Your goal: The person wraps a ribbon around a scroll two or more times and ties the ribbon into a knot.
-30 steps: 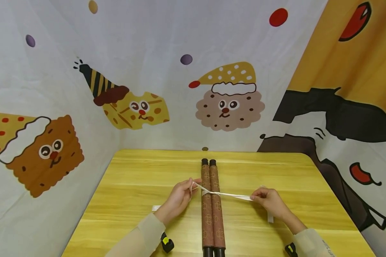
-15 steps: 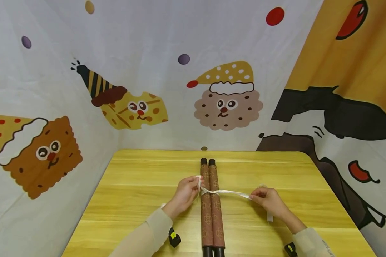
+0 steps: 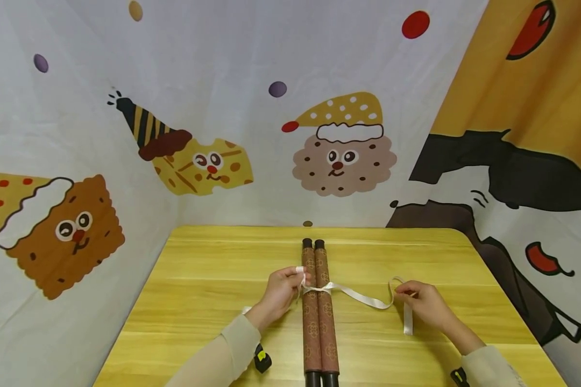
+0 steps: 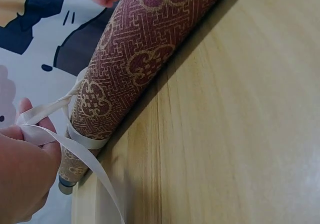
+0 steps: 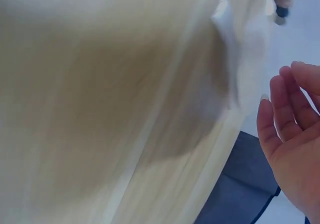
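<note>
We note the left hand (image 3: 278, 293) pinching, thumb against fingers, its sleeved left forearm (image 3: 218, 355) angled forward and inward. The right hand (image 3: 428, 303) sits well apart; we see fingers relaxed, gently bent, thumb near the fingertips, bare right wrist (image 3: 465, 337) slanting inward too.

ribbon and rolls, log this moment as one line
left hand: pinches ribbon | right hand: beside slack ribbon, holding nothing | ribbon: around both patterned rolls | rolls: side by side

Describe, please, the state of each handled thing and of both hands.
Rolls: rolled up, lying side by side.
Ribbon: wrapped around the rolls, the part to their right slack.
Left hand: pinching the ribbon.
Right hand: near the ribbon, fingers relaxed, holding nothing.
</note>
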Demonstrator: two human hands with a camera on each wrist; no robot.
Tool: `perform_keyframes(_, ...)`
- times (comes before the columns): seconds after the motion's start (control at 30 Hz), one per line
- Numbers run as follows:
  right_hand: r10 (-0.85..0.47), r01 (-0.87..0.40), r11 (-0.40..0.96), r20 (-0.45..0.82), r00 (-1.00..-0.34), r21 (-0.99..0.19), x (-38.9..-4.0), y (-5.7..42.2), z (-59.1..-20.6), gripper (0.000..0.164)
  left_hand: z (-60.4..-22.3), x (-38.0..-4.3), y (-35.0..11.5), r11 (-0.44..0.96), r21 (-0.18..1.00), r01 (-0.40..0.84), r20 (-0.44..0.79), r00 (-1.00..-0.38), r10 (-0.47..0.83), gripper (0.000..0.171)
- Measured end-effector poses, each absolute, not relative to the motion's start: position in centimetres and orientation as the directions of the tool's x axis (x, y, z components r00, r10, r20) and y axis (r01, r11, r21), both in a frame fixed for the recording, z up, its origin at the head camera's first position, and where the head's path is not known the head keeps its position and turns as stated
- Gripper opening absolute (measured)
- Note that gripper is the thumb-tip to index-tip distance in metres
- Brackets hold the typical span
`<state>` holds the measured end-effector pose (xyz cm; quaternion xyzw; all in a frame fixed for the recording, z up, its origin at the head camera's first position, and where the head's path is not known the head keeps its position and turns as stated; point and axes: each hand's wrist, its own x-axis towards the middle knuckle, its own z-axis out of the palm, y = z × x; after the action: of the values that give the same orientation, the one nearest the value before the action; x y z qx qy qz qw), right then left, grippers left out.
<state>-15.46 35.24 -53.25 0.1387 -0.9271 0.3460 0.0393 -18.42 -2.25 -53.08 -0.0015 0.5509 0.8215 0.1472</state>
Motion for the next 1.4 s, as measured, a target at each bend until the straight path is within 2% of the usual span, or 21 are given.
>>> perform_keyframes(0.17, -0.391, -0.423, 0.783, 0.169, -0.905, -0.456, -14.7, 36.2, -53.5, 0.027, -53.0, -18.4, -2.3, -0.317, 0.919, -0.235, -0.164, -0.958, 0.236, 0.036)
perform_keyframes(0.3, -0.492, -0.550, 0.755, 0.247, -0.835, -0.356, -14.0, 36.7, -53.8, 0.037, -52.8, -18.3, -2.2, -0.282, 0.931, -0.232, -0.160, -0.953, 0.256, 0.033)
perform_keyframes(0.47, -0.576, -0.650, 0.727, 0.319, -0.753, -0.222, -13.6, 37.0, -54.3, 0.037, -52.9, -18.2, -2.0, -0.254, 0.944, -0.210, -0.143, -0.955, 0.261, 0.031)
perform_keyframes(0.6, -0.586, -0.654, 0.738, 0.322, -0.743, -0.167, -13.4, 37.2, -54.6, 0.033, -52.9, -18.2, -1.9, -0.263, 0.943, -0.202, -0.136, -0.959, 0.251, 0.032)
perform_keyframes(0.77, -0.574, -0.646, 0.744, 0.331, -0.749, -0.172, -13.3, 37.3, -54.8, 0.027, -52.9, -18.2, -1.7, -0.280, 0.943, -0.181, -0.117, -0.966, 0.232, 0.033)
perform_keyframes(0.9, -0.551, -0.644, 0.729, 0.359, -0.753, -0.233, -13.5, 37.2, -54.7, 0.021, -52.9, -18.2, -1.6, -0.281, 0.947, -0.157, -0.103, -0.975, 0.198, 0.033)
perform_keyframes(1.0, -0.504, -0.610, 0.717, 0.353, -0.788, -0.337, -13.7, 36.8, -54.4, 0.018, -53.0, -18.2, -1.7, -0.274, 0.954, -0.122, -0.075, -0.982, 0.176, 0.029)
perform_keyframes(1.13, -0.402, -0.498, 0.733, 0.296, -0.866, -0.464, -14.1, 36.2, -53.6, 0.011, -53.2, -18.3, -1.9, -0.263, 0.961, -0.087, -0.046, -0.986, 0.159, 0.025)
perform_keyframes(1.27, -0.324, -0.412, 0.767, 0.259, -0.910, -0.491, -14.6, 35.3, -52.8, 0.005, -53.3, -18.4, -2.0, -0.249, 0.964, -0.092, -0.052, -0.985, 0.163, 0.031)
perform_keyframes(1.4, -0.292, -0.397, 0.764, 0.277, -0.916, -0.509, -15.3, 33.8, -52.3, 0.009, -53.2, -18.2, -2.1, -0.239, 0.964, -0.116, -0.073, -0.980, 0.183, 0.032)
